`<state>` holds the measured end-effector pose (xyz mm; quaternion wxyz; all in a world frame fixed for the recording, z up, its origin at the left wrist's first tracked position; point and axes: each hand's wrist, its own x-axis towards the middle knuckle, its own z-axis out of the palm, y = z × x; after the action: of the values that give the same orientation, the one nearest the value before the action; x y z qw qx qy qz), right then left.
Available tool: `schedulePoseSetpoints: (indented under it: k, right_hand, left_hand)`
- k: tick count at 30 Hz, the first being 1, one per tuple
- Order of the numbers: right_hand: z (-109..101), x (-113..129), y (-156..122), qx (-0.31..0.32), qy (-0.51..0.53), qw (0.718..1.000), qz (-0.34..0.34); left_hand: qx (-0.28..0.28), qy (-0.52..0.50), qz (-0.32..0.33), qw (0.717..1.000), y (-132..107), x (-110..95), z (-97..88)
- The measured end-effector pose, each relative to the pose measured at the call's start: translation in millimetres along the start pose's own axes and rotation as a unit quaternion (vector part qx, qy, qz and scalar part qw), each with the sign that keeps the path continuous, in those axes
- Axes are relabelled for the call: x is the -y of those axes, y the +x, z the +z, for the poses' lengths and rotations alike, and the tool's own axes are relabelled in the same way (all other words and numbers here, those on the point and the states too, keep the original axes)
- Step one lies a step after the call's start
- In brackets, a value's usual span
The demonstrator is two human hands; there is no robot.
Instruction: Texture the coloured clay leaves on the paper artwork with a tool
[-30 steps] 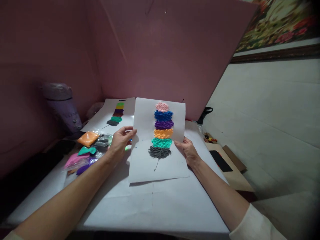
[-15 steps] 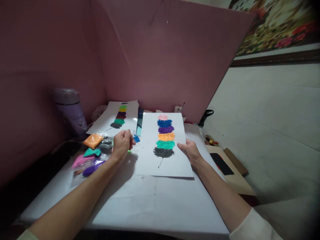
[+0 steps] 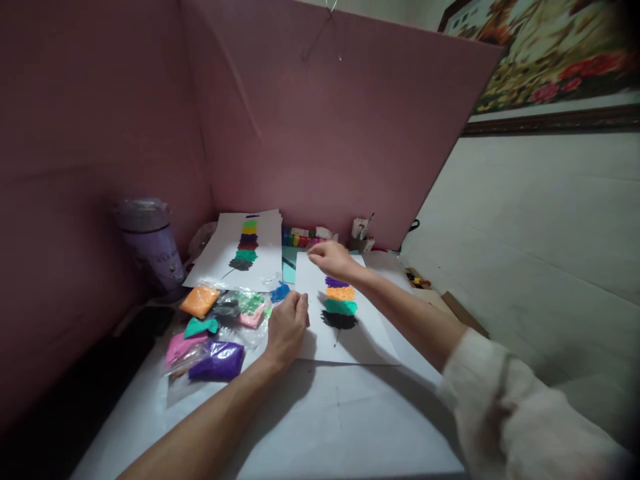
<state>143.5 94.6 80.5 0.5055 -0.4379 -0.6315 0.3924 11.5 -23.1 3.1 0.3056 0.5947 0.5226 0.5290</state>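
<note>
A sheet of white paper (image 3: 373, 343) lies on the table, bearing a feather-like shape in textured colour bands (image 3: 341, 307): purple, orange, green and black, with a thin stem at the bottom. My left hand (image 3: 289, 327) is closed at the sheet's left edge, and whatever its fingers hold is hidden. Over the upper part of the sheet, my right hand (image 3: 333, 259) has its fingers curled together, covering the top bands. I cannot make out anything in them. Beside my left hand lie bags of soft clay: purple (image 3: 217, 361), orange (image 3: 200, 302), green (image 3: 201, 327) and a blue lump (image 3: 281, 292).
Behind the bags lies another paper (image 3: 210, 270) with a similar coloured feather. A lilac tumbler (image 3: 153, 253) stands at the left by the pink partition (image 3: 325, 133). Paint containers (image 3: 305, 236) and a brush holder (image 3: 361, 233) stand at the back. Cardboard (image 3: 463, 313) leans at right.
My right hand has left the paper's right edge and moved up and left over its top. My left hand has moved right and slightly down to the sheet's left edge. The view has shifted.
</note>
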Motion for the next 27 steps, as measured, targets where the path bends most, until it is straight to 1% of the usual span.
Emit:
schedulePoseSetpoints:
  k: [3,5,7,9,11,13,16,19,23,25,27]
  right_hand:
    - [57.3,-11.9,51.6,0.030,-0.077,0.991,0.104]
    - [88.3,-23.3,74.1,0.033,-0.109,0.982,0.151]
    - [109.2,-33.7,87.5,0.021,-0.128,0.976,0.175]
    - [119.3,-41.4,94.9,0.003,-0.141,0.974,0.178]
    - [121.0,-46.0,99.0,-0.018,-0.163,0.971,0.175]
    - [117.9,-46.6,101.3,-0.039,-0.197,0.964,0.175]
    - [110.3,-38.9,102.5,-0.067,-0.242,0.956,0.151]
    - [103.8,-21.5,103.1,-0.098,-0.254,0.959,0.081]
    - [93.9,7.1,104.7,-0.165,-0.220,0.961,-0.024]
    - [83.6,20.1,104.8,-0.205,-0.190,0.958,-0.064]
    - [66.6,32.1,103.3,-0.241,-0.156,0.953,-0.093]
  left_hand:
    - [-0.007,0.008,-0.011,1.000,-0.9,2.8,0.2]
    - [-0.013,0.010,-0.017,1.000,-0.6,4.4,0.1]
    - [-0.015,0.010,-0.020,1.000,-0.6,5.0,0.6]
    - [-0.017,0.011,-0.021,1.000,-1.6,4.3,1.9]
    - [-0.016,0.015,-0.019,1.000,-3.3,2.4,3.4]
    - [-0.012,0.022,-0.013,1.000,-5.2,0.3,4.6]
    - [-0.005,0.033,-0.008,0.999,-6.9,-1.2,5.4]
    - [-0.001,0.028,-0.011,1.000,-6.3,-0.4,5.3]
    - [-0.002,0.004,-0.011,1.000,-3.4,0.9,4.6]
    - [-0.004,-0.010,-0.009,1.000,-1.8,0.7,3.7]
    - [-0.011,-0.033,-0.012,0.999,0.0,0.7,2.6]
